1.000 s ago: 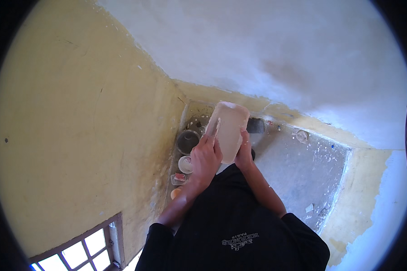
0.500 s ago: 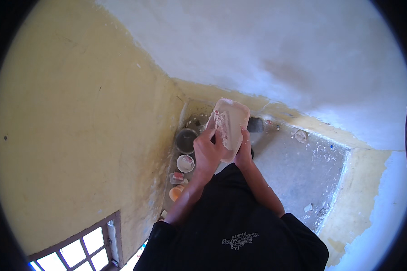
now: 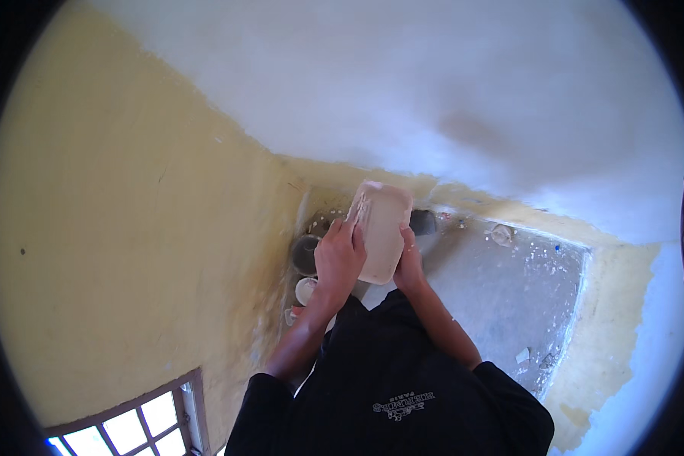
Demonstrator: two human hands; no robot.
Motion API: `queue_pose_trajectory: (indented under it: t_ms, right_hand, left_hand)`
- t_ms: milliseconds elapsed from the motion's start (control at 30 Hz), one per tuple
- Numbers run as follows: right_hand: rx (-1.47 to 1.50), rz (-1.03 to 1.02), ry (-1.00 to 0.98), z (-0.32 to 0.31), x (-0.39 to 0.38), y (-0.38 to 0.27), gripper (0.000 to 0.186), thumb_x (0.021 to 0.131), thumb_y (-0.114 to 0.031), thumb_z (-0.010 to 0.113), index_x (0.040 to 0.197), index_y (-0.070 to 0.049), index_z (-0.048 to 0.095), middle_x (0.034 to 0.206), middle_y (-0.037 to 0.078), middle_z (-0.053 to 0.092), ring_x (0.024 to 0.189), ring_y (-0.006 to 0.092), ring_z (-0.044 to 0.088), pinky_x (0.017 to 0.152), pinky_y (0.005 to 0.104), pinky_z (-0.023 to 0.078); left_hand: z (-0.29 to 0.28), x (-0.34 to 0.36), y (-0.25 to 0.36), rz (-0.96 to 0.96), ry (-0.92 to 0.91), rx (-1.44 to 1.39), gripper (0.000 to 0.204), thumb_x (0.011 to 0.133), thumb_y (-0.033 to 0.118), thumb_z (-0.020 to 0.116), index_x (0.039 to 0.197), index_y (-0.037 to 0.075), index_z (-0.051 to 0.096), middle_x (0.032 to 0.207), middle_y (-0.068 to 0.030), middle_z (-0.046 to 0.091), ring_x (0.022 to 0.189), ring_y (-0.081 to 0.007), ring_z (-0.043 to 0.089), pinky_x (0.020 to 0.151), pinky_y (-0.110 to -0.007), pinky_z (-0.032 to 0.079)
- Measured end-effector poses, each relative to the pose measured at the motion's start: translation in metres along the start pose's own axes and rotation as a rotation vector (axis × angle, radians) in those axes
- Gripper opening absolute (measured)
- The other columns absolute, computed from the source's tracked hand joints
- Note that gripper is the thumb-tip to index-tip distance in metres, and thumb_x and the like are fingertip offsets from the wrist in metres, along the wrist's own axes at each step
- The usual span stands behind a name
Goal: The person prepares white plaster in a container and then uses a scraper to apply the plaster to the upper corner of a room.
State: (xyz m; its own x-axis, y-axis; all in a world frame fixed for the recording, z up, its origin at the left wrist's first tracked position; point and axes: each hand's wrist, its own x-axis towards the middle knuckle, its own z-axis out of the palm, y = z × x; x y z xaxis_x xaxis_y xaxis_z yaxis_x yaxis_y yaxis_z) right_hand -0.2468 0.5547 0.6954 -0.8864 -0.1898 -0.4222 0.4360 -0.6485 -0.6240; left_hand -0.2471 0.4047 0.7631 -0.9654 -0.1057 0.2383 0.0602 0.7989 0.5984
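A pale, shallow rectangular tray (image 3: 386, 228) is held up in front of my body, its inside coated with whitish residue. My left hand (image 3: 339, 260) grips its left long side, with the thumb over the rim and the other fingers mostly hidden behind. On the opposite side, my right hand (image 3: 410, 262) is closed round the edge near the lower right corner, thumb on top. Some lumpy white material clings along the tray's upper left wall. Whether the left fingers also hold a thin tool cannot be made out.
Along the left wall's foot stand a dark bucket (image 3: 306, 254) and a white tub (image 3: 305, 291). A dark grey block-like object (image 3: 422, 222) lies beyond the tray. A crumpled pale lump (image 3: 501, 235) sits by the far wall. A barred window (image 3: 133, 425) is at lower left.
My left hand has moved from over the tray's inside to its left side. The pinkish-white clump seen inside is mostly gone from sight. Tray and hands are slightly lower in view.
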Motion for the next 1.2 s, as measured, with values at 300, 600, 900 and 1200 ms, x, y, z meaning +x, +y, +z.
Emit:
queue_pose_trajectory:
  t_ms: [300,600,900,1200]
  right_hand:
    - [-0.094,0.086,0.113,-0.044,0.002,-0.054,0.053,0.101,-0.043,0.04,0.138,-0.005,0.043,0.128,0.01,0.058,0.116,0.0213,0.058,0.1,0.0349,0.046]
    - [-0.087,0.005,0.065,-0.067,-0.002,-0.079,0.049,0.101,-0.041,0.042,0.136,-0.007,0.045,0.124,0.008,0.06,0.114,0.0185,0.06,0.098,0.0342,0.047]
    - [0.028,0.066,0.044,-0.075,-0.001,-0.094,0.046,0.097,-0.036,0.05,0.131,-0.008,0.037,0.121,0.01,0.051,0.114,0.0217,0.056,0.095,0.0401,0.05]
    - [-0.043,0.061,0.134,-0.087,-0.003,-0.096,0.046,0.1,-0.036,0.042,0.134,-0.005,0.045,0.125,0.011,0.058,0.114,0.02,0.058,0.099,0.0356,0.046]
  left_hand:
    - [0.039,0.003,0.058,-0.011,0.073,-0.13,0.012,0.088,0.011,0.061,0.081,0.001,0.061,0.081,-0.0176,0.059,0.07,-0.0387,0.062,0.06,-0.045,0.051]
    - [0.06,0.015,0.094,0.025,0.049,-0.08,0.011,0.088,0.01,0.061,0.081,0.001,0.061,0.08,-0.0166,0.059,0.068,-0.039,0.062,0.058,-0.045,0.051]
    - [0.068,0.021,0.099,0.039,0.128,-0.101,0.01,0.088,0.01,0.061,0.082,0.002,0.061,0.08,-0.0169,0.06,0.068,-0.0393,0.062,0.058,-0.046,0.05]
    - [0.073,0.019,0.103,0.008,-0.019,-0.027,0.013,0.09,0.013,0.061,0.081,0.003,0.061,0.078,-0.0148,0.058,0.068,-0.0376,0.063,0.057,-0.045,0.051]
